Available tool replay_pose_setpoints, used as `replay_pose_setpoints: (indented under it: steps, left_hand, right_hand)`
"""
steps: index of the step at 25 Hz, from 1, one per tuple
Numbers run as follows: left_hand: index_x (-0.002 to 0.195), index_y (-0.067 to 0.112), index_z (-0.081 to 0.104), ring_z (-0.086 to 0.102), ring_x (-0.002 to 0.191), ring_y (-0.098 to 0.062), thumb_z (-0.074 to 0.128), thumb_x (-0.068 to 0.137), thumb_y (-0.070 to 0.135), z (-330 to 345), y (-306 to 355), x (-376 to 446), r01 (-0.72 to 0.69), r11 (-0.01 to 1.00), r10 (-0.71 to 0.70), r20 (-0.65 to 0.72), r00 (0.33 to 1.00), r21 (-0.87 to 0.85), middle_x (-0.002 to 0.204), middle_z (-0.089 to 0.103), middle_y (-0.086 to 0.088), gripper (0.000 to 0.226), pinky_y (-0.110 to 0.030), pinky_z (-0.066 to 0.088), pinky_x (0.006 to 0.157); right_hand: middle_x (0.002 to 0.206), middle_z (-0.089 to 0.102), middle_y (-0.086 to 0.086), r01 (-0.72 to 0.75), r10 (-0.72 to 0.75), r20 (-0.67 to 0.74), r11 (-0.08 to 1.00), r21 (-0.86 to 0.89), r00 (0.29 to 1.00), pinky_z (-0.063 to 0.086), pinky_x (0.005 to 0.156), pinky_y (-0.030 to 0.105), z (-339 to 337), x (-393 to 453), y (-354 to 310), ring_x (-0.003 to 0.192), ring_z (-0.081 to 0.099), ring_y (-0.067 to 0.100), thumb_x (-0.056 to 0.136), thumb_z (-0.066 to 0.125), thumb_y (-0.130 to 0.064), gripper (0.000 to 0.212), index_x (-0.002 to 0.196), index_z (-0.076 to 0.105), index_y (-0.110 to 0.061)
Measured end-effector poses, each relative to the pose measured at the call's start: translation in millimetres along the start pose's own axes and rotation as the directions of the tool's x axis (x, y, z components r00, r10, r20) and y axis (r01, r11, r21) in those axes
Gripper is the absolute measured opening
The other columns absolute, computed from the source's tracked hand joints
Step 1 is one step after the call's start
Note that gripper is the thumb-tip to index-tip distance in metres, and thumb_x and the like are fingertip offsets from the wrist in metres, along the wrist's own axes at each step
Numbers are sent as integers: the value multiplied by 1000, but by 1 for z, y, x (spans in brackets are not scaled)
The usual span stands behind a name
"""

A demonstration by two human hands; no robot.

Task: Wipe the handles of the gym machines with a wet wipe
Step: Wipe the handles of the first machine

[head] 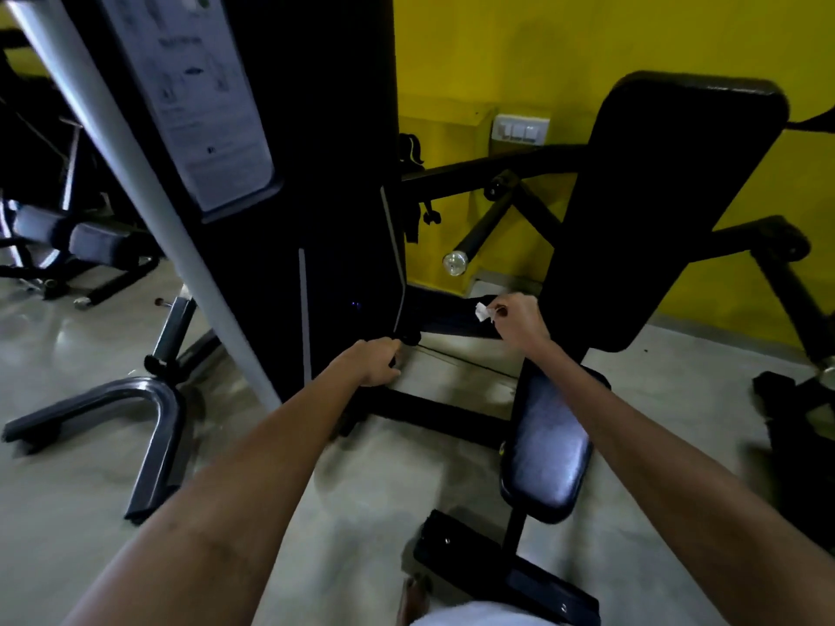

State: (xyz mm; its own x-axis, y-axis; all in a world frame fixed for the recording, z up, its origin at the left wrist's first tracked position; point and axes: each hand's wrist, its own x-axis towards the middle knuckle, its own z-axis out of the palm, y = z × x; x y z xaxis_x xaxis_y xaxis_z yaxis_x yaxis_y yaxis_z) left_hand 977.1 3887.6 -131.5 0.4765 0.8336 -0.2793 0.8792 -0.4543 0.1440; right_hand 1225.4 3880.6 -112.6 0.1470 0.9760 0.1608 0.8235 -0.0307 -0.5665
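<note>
A black gym machine with a tall weight-stack housing (pixel 289 219) stands in front of me. My left hand (pixel 375 361) grips a dark handle (pixel 410 338) low beside the housing, fingers curled round it. My right hand (pixel 515 316) is raised a little further right and pinches a small white wet wipe (pixel 483 311) between its fingertips, held in the air apart from the handle. Another handle with a chrome end cap (pixel 454 263) sticks out from the machine's arm behind, near the yellow wall.
A black padded backrest (pixel 659 196) and seat pad (pixel 549 445) stand right of my hands. A white slanted post (pixel 135 173) crosses the left. A curved metal foot bar (pixel 135 399) lies on the grey floor. More machines stand at far left and far right.
</note>
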Motion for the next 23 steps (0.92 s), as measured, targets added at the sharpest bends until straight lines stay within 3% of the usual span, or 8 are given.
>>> replay_pose_setpoints:
  steps: [6,11,19,23]
  left_hand:
    - [133,9,43,47,122,-26,49,95,29,-43,-51,90,-35,996,39,-55,998,77,135,46,-11,44,-37,36,102]
    - [127,10,46,47,120,-27,46,94,26,-62,-58,169,-12,992,27,-112,993,129,131,48,-11,36,-37,35,96]
    - [123,5,46,43,122,-30,41,93,14,-130,-30,328,-202,969,236,-307,922,139,131,46,-15,31,-40,29,100]
    - [121,7,46,42,122,-28,43,92,13,-159,-20,404,-313,930,359,-303,883,191,129,45,-12,30,-44,25,106]
  right_hand:
    - [90,69,18,-132,131,-118,991,-2,984,51,66,35,1,71,1,83,64,31,81,45,4,29,89,72,-5]
    - [88,71,17,-119,117,-177,993,-3,977,49,69,35,3,89,4,84,66,28,81,53,1,19,88,71,0]
    - [84,70,21,-159,172,-322,985,66,931,41,56,26,-13,159,20,67,60,17,83,53,3,20,91,70,6]
    - [87,71,16,-193,219,-397,976,104,891,37,52,3,-10,217,19,70,59,11,79,49,9,28,92,72,3]
